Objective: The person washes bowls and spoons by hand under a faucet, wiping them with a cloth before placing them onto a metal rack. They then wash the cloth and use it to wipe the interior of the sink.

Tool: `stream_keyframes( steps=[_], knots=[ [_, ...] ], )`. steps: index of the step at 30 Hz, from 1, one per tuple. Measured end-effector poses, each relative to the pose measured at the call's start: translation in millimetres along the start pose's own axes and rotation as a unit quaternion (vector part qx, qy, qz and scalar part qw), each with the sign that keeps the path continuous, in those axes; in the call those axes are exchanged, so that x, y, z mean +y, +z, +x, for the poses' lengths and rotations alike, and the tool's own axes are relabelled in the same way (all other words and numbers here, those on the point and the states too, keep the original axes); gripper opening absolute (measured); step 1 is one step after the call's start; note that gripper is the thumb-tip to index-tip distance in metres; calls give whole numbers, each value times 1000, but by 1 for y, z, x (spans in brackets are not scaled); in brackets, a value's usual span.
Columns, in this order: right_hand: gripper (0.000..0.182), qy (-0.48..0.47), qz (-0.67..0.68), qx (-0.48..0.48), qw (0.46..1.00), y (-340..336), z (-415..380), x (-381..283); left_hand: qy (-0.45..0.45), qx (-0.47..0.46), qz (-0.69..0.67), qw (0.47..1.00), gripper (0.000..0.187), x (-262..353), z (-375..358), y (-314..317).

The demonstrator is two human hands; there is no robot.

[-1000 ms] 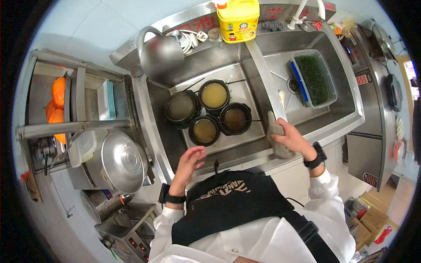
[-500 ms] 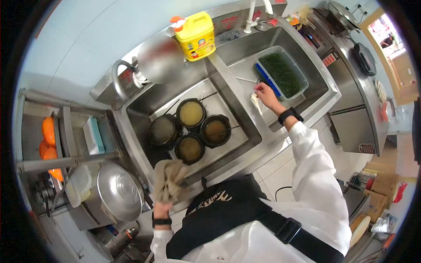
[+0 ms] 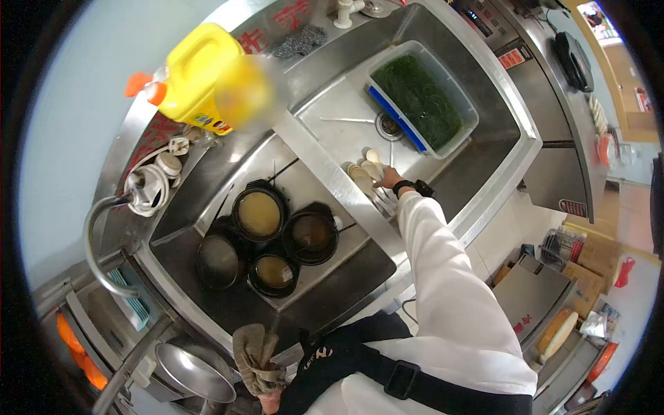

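My left hand (image 3: 270, 400) is closed on a brown cloth (image 3: 257, 360) near the front edge of the left sink. Down in the right sink, my right hand (image 3: 389, 178) is at several pale spoons (image 3: 362, 177), its fingers around the end of one. A plastic tub (image 3: 471, 117) with a blue edge holds dark green strands (image 3: 420, 97) beyond that hand. Several black pots, one of them with yellowish liquid (image 3: 260, 213), stand in the left sink (image 3: 325, 290).
A yellow jug (image 3: 200, 69) with an orange cap stands at the sinks' back edge, beside a curved faucet (image 3: 93, 238). A metal divider (image 3: 339, 187) separates the sinks. A metal lid (image 3: 194, 373) lies at lower left.
My right hand has moved down and left, from above the right sink to the spoons. The cloth in my left hand is lower in view. The camera view has shifted and turned.
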State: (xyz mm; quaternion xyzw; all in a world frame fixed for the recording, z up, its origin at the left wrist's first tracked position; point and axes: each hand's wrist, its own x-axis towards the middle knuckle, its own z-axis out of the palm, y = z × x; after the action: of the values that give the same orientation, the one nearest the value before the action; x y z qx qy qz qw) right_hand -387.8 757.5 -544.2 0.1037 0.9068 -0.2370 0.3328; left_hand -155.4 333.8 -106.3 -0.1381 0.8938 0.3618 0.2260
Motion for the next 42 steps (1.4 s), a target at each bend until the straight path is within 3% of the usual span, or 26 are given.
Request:
stream_keyframes(
  steps=[4, 6, 8, 10, 12, 15, 18, 20, 24, 27, 30, 32, 36, 38, 42],
  knots=[
    [55, 2, 77, -75, 994, -13, -14, -25, -49, -27, 20, 998, 55, -2, 11, 11],
    [51, 32, 130, -189, 973, -12, -18, -37, -59, -37, 20, 997, 55, 0, 13, 15],
    [53, 37, 95, -200, 975, -1, -13, -40, -63, -44, 21, 997, 55, 1, 13, 19],
    [60, -27, 69, -206, 976, 14, -3, -40, -65, -45, 19, 997, 55, 2, 12, 22],
    [52, -32, 29, -174, 984, 21, 0, -39, -66, -46, 17, 997, 55, 2, 8, 24],
    [38, -55, 165, -266, 948, -22, -20, -67, -61, -37, 11, 997, 54, -1, 1, 23],
    [12, -118, 382, -275, 874, -92, -67, -102, -50, -17, -6, 999, 54, -7, -6, 22],
    [12, -123, 440, -261, 850, -123, -81, -110, -41, 1, -17, 999, 54, -13, -12, 22],
    [15, -164, 456, -171, 858, -201, -157, -164, -28, 39, -52, 997, 53, -29, -31, 22],
    [18, -191, 489, -231, 819, -217, -206, -209, -36, 67, -92, 993, 53, -43, -51, 22],
    [18, -164, 457, -305, 819, -184, -232, -257, -46, 93, -186, 977, 53, -58, -64, 24],
    [18, -143, 413, -355, 826, -134, -224, -281, -61, 110, -349, 928, 52, -73, -66, 28],
    [16, -71, 379, -419, 822, -22, -180, -318, -70, 117, -674, 726, 52, -89, -69, 28],
    [11, -26, 362, -413, 835, 30, -150, -330, -59, 119, -738, 662, 52, -94, -71, 27],
    [8, -82, 343, -380, 855, 86, -109, -331, -33, 122, -786, 606, 51, -98, -67, 25]
  ],
)
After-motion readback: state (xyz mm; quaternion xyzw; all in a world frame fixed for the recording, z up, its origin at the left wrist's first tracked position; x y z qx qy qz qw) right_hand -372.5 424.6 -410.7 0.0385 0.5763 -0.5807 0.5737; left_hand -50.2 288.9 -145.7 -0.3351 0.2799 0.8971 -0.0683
